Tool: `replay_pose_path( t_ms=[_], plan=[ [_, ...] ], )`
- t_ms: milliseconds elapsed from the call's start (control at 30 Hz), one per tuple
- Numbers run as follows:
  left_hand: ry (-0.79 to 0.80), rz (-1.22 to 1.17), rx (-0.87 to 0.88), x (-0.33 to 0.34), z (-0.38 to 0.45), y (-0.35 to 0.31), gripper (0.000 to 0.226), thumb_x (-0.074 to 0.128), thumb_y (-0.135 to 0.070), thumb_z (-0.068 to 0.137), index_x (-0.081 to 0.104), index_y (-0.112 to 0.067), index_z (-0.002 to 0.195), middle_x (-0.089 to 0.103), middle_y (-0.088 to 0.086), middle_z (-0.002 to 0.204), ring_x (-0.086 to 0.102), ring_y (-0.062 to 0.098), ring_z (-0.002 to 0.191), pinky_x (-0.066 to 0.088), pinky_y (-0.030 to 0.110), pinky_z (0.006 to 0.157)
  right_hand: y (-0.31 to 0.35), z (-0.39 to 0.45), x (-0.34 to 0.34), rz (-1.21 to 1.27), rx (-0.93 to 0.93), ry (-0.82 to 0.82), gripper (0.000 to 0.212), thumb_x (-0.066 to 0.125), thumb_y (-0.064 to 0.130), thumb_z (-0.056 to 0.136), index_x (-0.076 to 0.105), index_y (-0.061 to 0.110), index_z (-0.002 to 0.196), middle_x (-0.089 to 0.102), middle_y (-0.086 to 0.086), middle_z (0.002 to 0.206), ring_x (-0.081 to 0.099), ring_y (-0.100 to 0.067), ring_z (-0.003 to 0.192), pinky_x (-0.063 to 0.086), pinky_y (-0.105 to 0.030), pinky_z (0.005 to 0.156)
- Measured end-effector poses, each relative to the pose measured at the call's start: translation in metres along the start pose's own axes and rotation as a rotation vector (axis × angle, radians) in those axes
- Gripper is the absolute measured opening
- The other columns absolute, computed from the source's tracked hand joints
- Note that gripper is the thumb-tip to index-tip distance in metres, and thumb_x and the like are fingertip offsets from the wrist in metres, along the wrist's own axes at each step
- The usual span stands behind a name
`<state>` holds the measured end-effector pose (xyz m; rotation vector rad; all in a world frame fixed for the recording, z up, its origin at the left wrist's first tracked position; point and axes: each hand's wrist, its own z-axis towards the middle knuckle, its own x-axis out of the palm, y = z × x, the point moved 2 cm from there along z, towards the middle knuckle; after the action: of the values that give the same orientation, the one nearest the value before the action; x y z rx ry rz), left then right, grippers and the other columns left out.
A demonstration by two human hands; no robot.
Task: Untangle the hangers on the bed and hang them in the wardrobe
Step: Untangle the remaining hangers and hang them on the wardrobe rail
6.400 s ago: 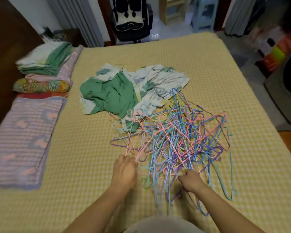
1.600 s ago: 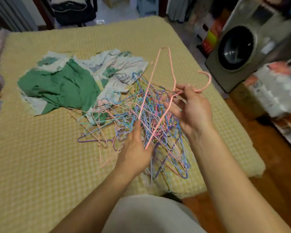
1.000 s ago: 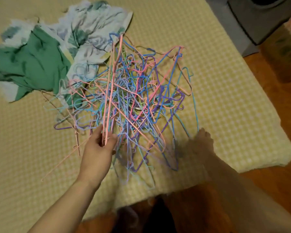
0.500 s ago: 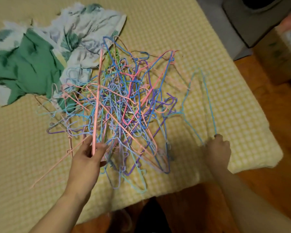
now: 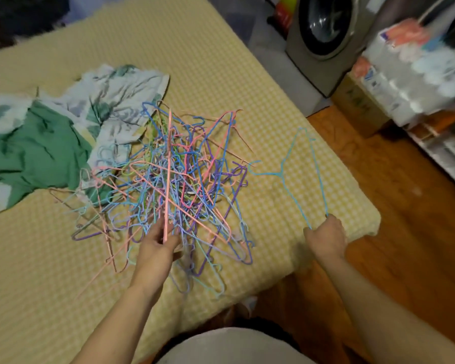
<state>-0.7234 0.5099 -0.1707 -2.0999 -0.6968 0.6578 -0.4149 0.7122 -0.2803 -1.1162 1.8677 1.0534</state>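
A tangled pile of thin hangers in pink, blue, purple and green lies on the yellow checked bed. My left hand grips a pink hanger at the pile's near edge; the hanger stands up edge-on over the heap. My right hand holds a light blue hanger by one end, drawn out to the right of the pile near the bed's corner. Its hook points left toward the heap. No wardrobe is in view.
A crumpled green and white cloth lies at the pile's far left. Beyond the bed's right edge are a wooden floor, a washing machine, a cardboard box and shelves with packaged goods.
My right hand has pulled the light blue hanger clear of the pile to the right. My left hand keeps hold of the pink hanger. The view has swung up and right.
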Motion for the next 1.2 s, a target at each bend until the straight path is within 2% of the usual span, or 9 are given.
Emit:
replay_pose_path(
  t_ms=[100,200,300,367,533,700,833,1067,1200],
  plan=[
    [0.17,-0.031,0.003,-0.001,-0.003,-0.008,0.052,0.052,0.004,0.093,0.06,-0.033,0.129,0.065,-0.01,0.121,0.062,0.012,0.097,0.055,0.034,0.077,0.015,-0.029,-0.003,0.286,0.025,0.058,0.071,0.058,0.045,0.073,0.049,0.01,0.134,0.059,-0.018,0.118,0.059,-0.037,0.107,0.048,-0.047,0.095],
    [0.44,-0.054,-0.034,0.002,-0.009,-0.02,0.054,0.047,0.006,0.092,0.063,-0.029,0.129,0.065,-0.012,0.123,0.063,0.014,0.107,0.058,0.036,0.078,0.017,-0.081,-0.007,0.553,0.029,0.041,0.061,0.057,0.033,0.077,0.053,0.018,0.136,0.062,-0.01,0.121,0.064,-0.031,0.1,0.053,-0.04,0.09],
    [0.712,-0.022,-0.099,0.008,-0.01,-0.016,0.05,0.048,-0.002,0.096,0.061,-0.032,0.133,0.061,-0.011,0.128,0.066,0.018,0.11,0.059,0.047,0.081,0.007,-0.148,-0.012,0.854,0.054,-0.058,0.021,0.058,0.012,0.092,0.066,0.017,0.111,0.057,-0.011,0.117,0.064,-0.024,0.072,0.055,-0.023,0.057],
    [0.865,0.144,-0.073,0.014,-0.018,-0.007,0.035,0.049,-0.023,0.103,0.06,-0.038,0.132,0.058,-0.012,0.13,0.069,0.02,0.104,0.051,0.06,0.088,-0.012,-0.203,-0.013,1.028,0.094,-0.111,0.016,0.053,0.01,0.099,0.067,0.018,0.097,0.057,-0.01,0.107,0.061,-0.016,0.063,0.048,-0.018,0.047],
    [1.09,0.603,-0.07,0.026,-0.071,0.032,0.03,0.046,-0.043,0.102,0.058,-0.035,0.129,0.058,-0.008,0.126,0.068,0.017,0.09,0.051,0.031,0.064,-0.076,-0.356,0.008,1.144,0.331,-0.163,0.024,0.048,0.024,0.103,0.069,0.023,0.092,0.065,-0.002,0.09,0.06,-0.012,0.077,0.049,-0.025,0.057],
    [1.31,0.896,-0.005,0.043,-0.179,0.076,0.04,0.048,-0.046,0.101,0.063,-0.009,0.107,0.06,0.009,0.092,0.061,0.027,0.069,0.048,0.031,0.056,-0.155,-0.501,0.041,1.353,0.721,-0.328,0.021,0.047,0.017,0.102,0.068,0.012,0.106,0.061,-0.004,0.101,0.057,-0.02,0.092,0.051,-0.02,0.051],
    [1.47,1.065,0.091,0.063,-0.27,0.106,0.027,0.039,-0.035,0.102,0.05,-0.011,0.107,0.062,0.012,0.088,0.056,0.025,0.056,0.048,0.042,0.062,-0.224,-0.588,0.052,1.498,0.912,-0.564,0.019,0.047,0.02,0.102,0.065,0.017,0.108,0.062,-0.008,0.118,0.06,-0.025,0.093,0.051,-0.025,0.053],
    [1.908,1.131,0.19,0.088,-0.465,0.108,0.028,0.04,-0.028,0.101,0.057,-0.027,0.124,0.067,0.015,0.11,0.063,0.03,0.084,0.05,0.04,0.072,-0.317,-0.711,-0.023,1.527,0.888,-0.936,0.023,0.044,0.022,0.102,0.061,0.013,0.115,0.06,0.0,0.097,0.049,-0.013,0.066,0.043,-0.026,0.055],
    [2.074,0.924,-0.069,0.105,-0.602,0.093,0.028,0.045,-0.029,0.102,0.065,-0.027,0.123,0.07,0.013,0.11,0.062,0.033,0.099,0.045,0.047,0.092,-0.37,-0.775,-0.104,1.538,0.763,-1.178,0.023,0.046,0.022,0.103,0.063,0.013,0.117,0.065,-0.005,0.112,0.061,-0.023,0.092,0.053,-0.028,0.068]
  ],
)
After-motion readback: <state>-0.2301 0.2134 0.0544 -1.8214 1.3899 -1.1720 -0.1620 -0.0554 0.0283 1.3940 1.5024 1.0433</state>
